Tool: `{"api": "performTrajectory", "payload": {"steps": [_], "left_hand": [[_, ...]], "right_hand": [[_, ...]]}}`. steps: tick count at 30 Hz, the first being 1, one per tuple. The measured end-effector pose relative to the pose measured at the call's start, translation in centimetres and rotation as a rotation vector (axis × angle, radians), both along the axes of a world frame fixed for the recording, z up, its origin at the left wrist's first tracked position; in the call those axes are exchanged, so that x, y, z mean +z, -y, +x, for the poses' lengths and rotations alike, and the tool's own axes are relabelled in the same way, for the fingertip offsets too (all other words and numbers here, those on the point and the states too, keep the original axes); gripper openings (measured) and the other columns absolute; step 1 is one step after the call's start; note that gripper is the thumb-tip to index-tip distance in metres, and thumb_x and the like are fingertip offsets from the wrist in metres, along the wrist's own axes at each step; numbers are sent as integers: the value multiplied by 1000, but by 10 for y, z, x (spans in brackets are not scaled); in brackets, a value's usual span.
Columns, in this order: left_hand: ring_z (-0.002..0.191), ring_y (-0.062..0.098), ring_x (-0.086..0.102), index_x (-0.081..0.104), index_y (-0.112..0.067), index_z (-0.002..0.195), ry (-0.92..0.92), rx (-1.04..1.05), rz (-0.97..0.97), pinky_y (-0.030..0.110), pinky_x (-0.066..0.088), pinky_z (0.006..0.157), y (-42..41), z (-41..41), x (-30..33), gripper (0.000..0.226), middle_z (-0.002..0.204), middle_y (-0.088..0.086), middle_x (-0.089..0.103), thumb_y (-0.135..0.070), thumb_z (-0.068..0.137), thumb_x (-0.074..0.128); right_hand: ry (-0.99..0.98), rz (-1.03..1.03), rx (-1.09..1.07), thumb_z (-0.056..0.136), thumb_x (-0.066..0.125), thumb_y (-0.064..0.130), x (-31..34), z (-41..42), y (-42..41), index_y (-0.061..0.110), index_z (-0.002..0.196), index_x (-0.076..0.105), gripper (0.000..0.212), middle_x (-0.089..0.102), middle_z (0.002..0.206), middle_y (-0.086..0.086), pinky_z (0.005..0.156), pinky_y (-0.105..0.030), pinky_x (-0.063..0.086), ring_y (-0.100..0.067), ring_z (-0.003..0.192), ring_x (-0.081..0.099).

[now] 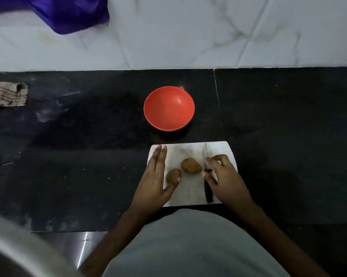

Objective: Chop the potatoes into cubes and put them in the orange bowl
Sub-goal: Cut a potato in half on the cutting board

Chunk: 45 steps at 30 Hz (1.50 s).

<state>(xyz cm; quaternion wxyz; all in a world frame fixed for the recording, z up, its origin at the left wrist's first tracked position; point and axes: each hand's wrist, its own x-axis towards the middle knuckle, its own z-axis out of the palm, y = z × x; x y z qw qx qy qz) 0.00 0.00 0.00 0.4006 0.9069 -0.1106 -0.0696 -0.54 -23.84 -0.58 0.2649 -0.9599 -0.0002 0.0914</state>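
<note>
Two potatoes, one orange bowl, one knife

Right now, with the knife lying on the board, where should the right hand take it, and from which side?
By the black handle of the knife, from above at the near end. The knife lies flat along the right side of the cutting board, blade pointing away toward the orange bowl. The right hand hovers over its middle, fingers near the blade's base, so it should probably shift nearer.
</note>
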Motion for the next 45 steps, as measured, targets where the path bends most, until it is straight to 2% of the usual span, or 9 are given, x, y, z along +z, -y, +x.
{"api": "performTrajectory", "payload": {"steps": [4, 9, 14, 20, 28, 31, 34, 38, 45], "left_hand": [[154, 5, 5, 12, -22, 162, -76, -120, 73, 36, 32, 119, -11, 6, -12, 92, 168, -8, 8, -51, 93, 65], [145, 8, 29, 24, -28, 159, -113, -248, 31, 34, 48, 104, -10, 15, -22, 86, 158, -10, 25, -39, 89, 74], [132, 14, 42, 34, -22, 154, -190, -239, 21, 25, 40, 104, 0, 30, -35, 85, 140, -3, 45, -25, 82, 80], [114, 9, 53, 45, -20, 147, -208, -14, -55, 30, 46, 101, 4, 27, -35, 75, 119, -11, 56, -18, 80, 79], [120, 4, 51, 44, -24, 146, -181, 136, -66, 17, 42, 97, 14, 5, -31, 76, 137, -7, 53, -25, 81, 82], [123, 8, 53, 45, -20, 146, -183, 150, -85, 27, 49, 102, 13, 1, -30, 76, 138, -4, 54, -12, 79, 79], [119, 9, 57, 48, -17, 145, -165, 186, -90, 28, 52, 99, 16, -3, -27, 70, 133, -2, 58, -4, 82, 75], [110, 8, 57, 47, -19, 146, -171, 269, -84, 7, 44, 86, 23, -8, -24, 68, 124, -3, 60, -13, 84, 77], [117, 9, 49, 40, -21, 151, -201, 154, 31, 20, 43, 96, 19, -5, -26, 82, 135, -5, 46, -26, 80, 82]], "right_hand": [[-156, 1, -108, 95, 65, 37, -14, -14, -15, 23, 145, 49, 54, 37, 145, 0, 100, -38, 50, -20, 141, 34], [-94, -29, -258, 93, 67, 18, -24, -22, -34, 20, 143, 51, 53, 38, 144, -6, 107, -37, 45, -25, 130, 46], [-25, -23, -379, 93, 63, 13, -25, -19, -24, 17, 142, 54, 50, 40, 146, -5, 105, -39, 47, -25, 126, 50], [-24, -39, -300, 93, 61, 11, -25, -17, -13, 15, 142, 53, 50, 41, 144, -4, 104, -41, 48, -24, 126, 49], [149, -123, -68, 93, 67, 30, -12, -10, -10, 17, 146, 49, 57, 45, 145, -6, 108, -40, 44, -22, 130, 45], [156, -62, 140, 94, 66, 30, -9, 6, -22, 21, 147, 49, 56, 46, 150, -3, 111, -38, 32, -23, 131, 48], [74, -18, 262, 97, 62, 26, -13, 18, -29, 26, 148, 46, 54, 43, 153, -2, 103, -42, 47, -25, 129, 46], [61, 10, 205, 92, 68, 33, -15, 23, -24, 24, 140, 51, 52, 53, 131, -4, 92, -37, 51, -23, 117, 52], [41, 3, 106, 82, 73, 58, -19, 18, -27, 25, 140, 47, 72, 48, 129, -2, 90, -32, 50, -17, 112, 54]]}}
